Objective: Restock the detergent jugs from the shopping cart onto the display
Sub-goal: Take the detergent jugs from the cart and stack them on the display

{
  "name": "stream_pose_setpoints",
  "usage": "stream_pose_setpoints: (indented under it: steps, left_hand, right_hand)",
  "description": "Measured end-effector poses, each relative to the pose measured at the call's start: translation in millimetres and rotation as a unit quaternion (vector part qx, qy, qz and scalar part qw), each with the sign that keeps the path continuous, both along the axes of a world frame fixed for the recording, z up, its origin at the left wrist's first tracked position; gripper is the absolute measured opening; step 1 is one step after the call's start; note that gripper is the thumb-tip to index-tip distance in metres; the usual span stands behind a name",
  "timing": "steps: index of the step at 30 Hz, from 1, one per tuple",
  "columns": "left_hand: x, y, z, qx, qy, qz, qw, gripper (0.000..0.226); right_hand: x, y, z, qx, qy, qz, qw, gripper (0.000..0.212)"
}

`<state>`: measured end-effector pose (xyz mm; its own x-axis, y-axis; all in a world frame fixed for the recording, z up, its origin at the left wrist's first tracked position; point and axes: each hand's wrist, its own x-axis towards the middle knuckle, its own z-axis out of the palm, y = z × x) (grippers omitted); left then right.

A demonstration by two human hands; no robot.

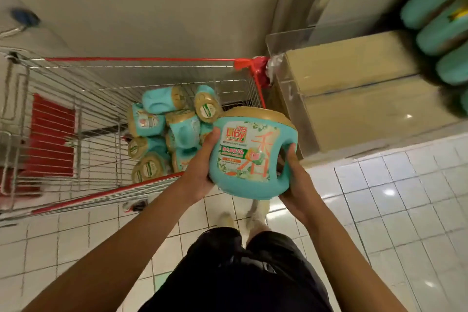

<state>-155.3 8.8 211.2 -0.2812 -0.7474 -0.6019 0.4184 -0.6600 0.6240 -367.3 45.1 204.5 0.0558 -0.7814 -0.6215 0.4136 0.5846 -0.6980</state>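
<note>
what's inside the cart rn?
A jumbled pile of teal jugs with gold caps, at one end of the cart. The held jug and left hand cover part of the pile, so the count can't be told.

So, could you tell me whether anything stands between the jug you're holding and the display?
Nothing clearly blocks it. The Liby detergent jug, gripped by the left hand and right hand, is above the shopping cart. Only the clear plastic guard edging the beige display base lies toward the stacked jugs; lift over it.
</note>
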Motion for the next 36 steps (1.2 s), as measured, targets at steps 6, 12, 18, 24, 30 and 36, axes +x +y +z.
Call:
stream_pose_setpoints:
  steps: [6, 12, 18, 24, 30, 36]
  left_hand:
    - [-87.6, 16.3, 4.5, -0.009, -0.015, -0.127, 0.992, 0.063]
    - [-195.5, 39.9, -2.2, -0.015, -0.011, -0.245, 0.969, 0.070]
    - [-314.9, 71.9, -3.6, -0.020, -0.004, -0.312, 0.950, 0.070]
    - [-413.2, 97.8, -0.6, -0.028, -0.026, -0.309, 0.950, 0.067]
    - [-469.9, 96.4, 5.3, -0.064, -0.025, -0.352, 0.933, 0.109]
    - [-511.3, 56.3, 14.9, -0.099, -0.011, -0.391, 0.915, 0.102]
  right_hand:
    - [-75.2, 61.8, 12.2, -0.011, 0.005, -0.093, 0.996, 0.048]
    - [-166.4, 123.6, 9.0, -0.005, 0.025, -0.192, 0.981, 0.054]
    - [-274.8, 172.4, 8.5, 0.008, 0.037, -0.238, 0.971, 0.065]
    - [-370.6, 199.1, 8.8, 0.011, 0.038, -0.252, 0.967, 0.058]
    - [-436.4, 198.9, 19.9, -0.021, 0.022, -0.243, 0.970, 0.048]
    - [-483.4, 168.1, 27.5, -0.054, 0.003, -0.247, 0.967, 0.047]
